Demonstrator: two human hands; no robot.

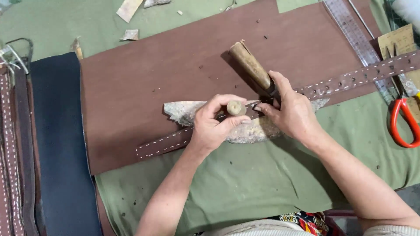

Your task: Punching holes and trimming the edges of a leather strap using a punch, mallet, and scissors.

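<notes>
A long brown leather strap with white stitching and punched holes runs diagonally across a worn wooden block. My left hand grips a small round-headed punch tool standing upright on the strap. My right hand presses its fingertips on the strap just beside the punch and holds the dark end of a wooden-handled mallet, whose handle points up and away to the left.
A large brown leather sheet lies over green cloth. A dark blue sheet and stitched straps sit at left. Red-handled scissors, a clear ruler and leather scraps lie at right and top.
</notes>
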